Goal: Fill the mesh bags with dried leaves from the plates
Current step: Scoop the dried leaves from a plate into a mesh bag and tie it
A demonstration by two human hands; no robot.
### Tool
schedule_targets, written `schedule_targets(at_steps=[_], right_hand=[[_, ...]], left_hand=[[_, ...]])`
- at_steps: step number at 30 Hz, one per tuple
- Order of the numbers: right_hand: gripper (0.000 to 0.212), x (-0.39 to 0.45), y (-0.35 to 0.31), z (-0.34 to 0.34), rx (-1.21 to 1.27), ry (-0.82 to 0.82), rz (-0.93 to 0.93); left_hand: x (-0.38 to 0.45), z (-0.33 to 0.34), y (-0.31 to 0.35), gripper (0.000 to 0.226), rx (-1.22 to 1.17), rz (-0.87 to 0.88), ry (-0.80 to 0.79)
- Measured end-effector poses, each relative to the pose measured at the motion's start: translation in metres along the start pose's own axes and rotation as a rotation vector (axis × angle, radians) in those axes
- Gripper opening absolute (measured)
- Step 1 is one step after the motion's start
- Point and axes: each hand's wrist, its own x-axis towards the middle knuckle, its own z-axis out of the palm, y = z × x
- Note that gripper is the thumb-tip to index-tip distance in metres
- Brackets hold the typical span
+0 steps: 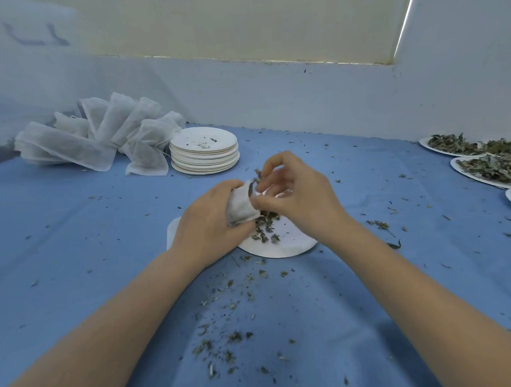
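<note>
Left hand [209,221]: grip closed round a small white mesh bag [241,206], above the round white paper plate [291,244].
Right hand [294,192]: pinching dried green leaves [258,174] at the bag's mouth (more lie on the plate).
Table [76,228]: blue cloth, strewn crumbs.

- My left hand [209,221] is curled, fingers closed in a grip.
- My right hand [294,192] is raised beside it, fingertips pinched together.

Your plate [291,244] sits centre on the table [76,228]; stacked plates [203,154] behind-left, mesh bags [96,135] further left, leaf-laden plates [479,168] far right.
</note>
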Motion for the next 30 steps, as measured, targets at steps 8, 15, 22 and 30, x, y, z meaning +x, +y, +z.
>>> schedule_targets(at_steps=[8, 15, 22, 30], right_hand=[[0.028, -0.002, 0.006, 0.003, 0.002, -0.029, 0.008], [0.032, -0.006, 0.006, 0.005, 0.084, -0.030, -0.047], [0.028, -0.005, 0.002, 0.004, -0.079, -0.365, -0.005], [0.032, -0.005, 0.000, 0.010, -0.008, -0.110, -0.082]], left_hand=[[-0.001, 0.001, 0.002, 0.053, -0.021, 0.011, 0.036], [-0.002, 0.001, 0.005, 0.054, -0.027, 0.031, 0.024], [-0.003, -0.001, 0.005, 0.043, 0.084, 0.089, -0.030], [0.007, -0.004, -0.001, 0.068, 0.170, 0.054, -0.069]])
